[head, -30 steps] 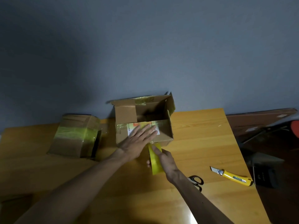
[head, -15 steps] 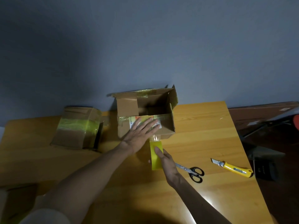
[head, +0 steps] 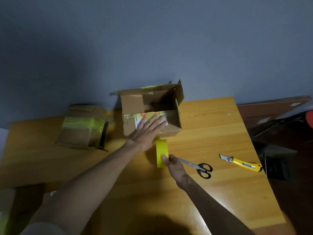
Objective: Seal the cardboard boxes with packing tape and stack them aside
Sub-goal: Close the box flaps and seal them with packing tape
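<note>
An open cardboard box (head: 171,106) lies on its side at the back of the wooden table (head: 211,133), its flaps spread. My left hand (head: 147,131) presses flat with straight fingers on the box's near flap, over a white label. A yellow roll of packing tape (head: 161,150) stands just in front of the box, a strip running up to the flap. My right hand (head: 172,164) grips the roll's near end. A second cardboard box (head: 81,128), wrapped in yellow tape, sits to the left.
Black-handled scissors (head: 199,167) lie right of my right hand. A yellow utility knife (head: 241,163) lies farther right near the table's edge. Another box corner (head: 10,206) shows at the lower left. Dark objects stand off the table's right side.
My right hand has drawn the tape roll back toward me, away from the box, uncovering the scissors. My left hand stays pressed on the flap.
</note>
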